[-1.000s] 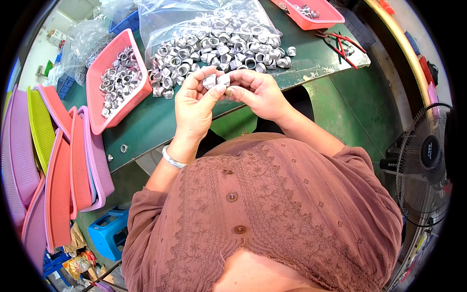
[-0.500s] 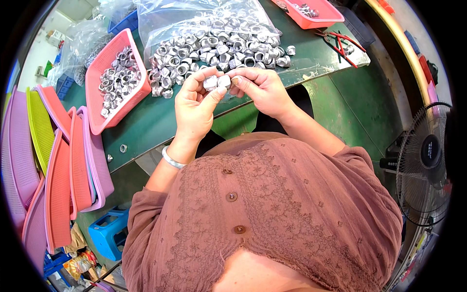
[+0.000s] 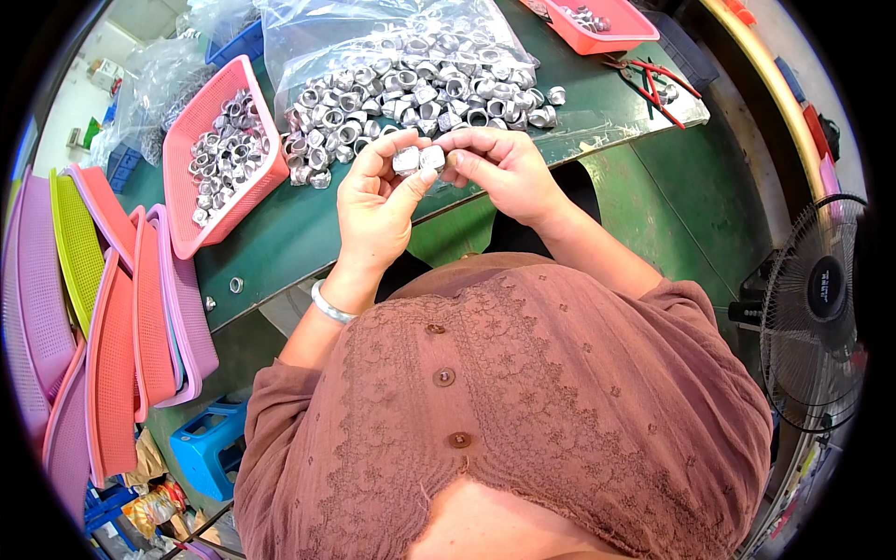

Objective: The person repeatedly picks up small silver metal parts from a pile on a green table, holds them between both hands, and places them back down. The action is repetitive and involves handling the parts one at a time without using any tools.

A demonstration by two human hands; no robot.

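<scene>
Clearly risk sits at fingertips. Pink tray (image 3: 183, 177) of metal rings at my left, near table edge; elbow nudge could tip it. My left hand (image 3: 378, 201) and right hand (image 3: 504, 168) together, each pinching small metal ring (image 3: 418, 159) above green table (image 3: 280, 243) edge. Loose pinch: ring drops into lap. Ring pile (image 3: 420, 93) on plastic sheet just beyond; could scatter.

Silver rings (image 3: 420, 89), green table (image 3: 672, 177)
</scene>
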